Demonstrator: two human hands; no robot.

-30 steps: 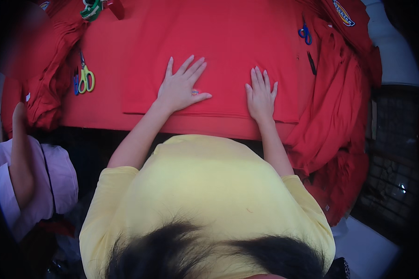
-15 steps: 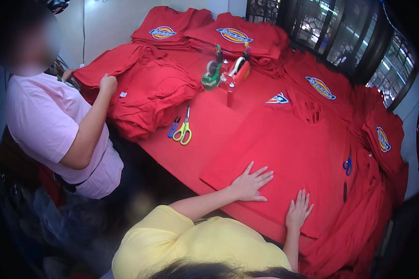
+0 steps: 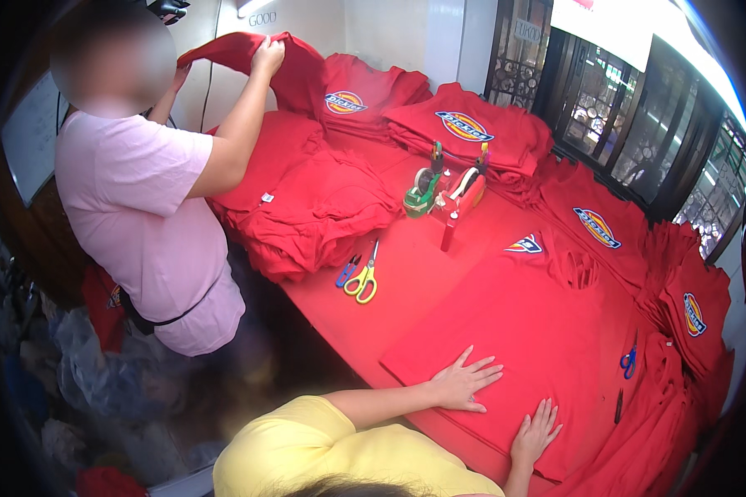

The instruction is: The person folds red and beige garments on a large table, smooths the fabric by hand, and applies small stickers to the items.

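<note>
A red T-shirt (image 3: 481, 319) with a partly folded chest logo lies spread on the red-covered table. Near its lower edge my left hand (image 3: 466, 384) rests flat on the fabric, fingers spread. My right hand (image 3: 536, 431) lies palm down on the same shirt, a little nearer to me and to the right, also with its fingers stretched out. Neither hand grips anything. To the right of the shirt are blue-handled scissors (image 3: 629, 362) and a thin dark tool (image 3: 618, 406).
A co-worker in a pink shirt (image 3: 141, 178) holds up a red garment (image 3: 257, 54) at left. Before them lies a heap of red shirts (image 3: 307, 215). Yellow scissors (image 3: 363, 282), blue snips (image 3: 346, 272) and tape dispensers (image 3: 439, 189) stand mid-table. Folded logo shirts (image 3: 472, 132) line the back.
The co-worker has raised a red garment from the heap into the air. My view has tilted up, so the table appears lower. My hands stay on the shirt in nearly the same pose.
</note>
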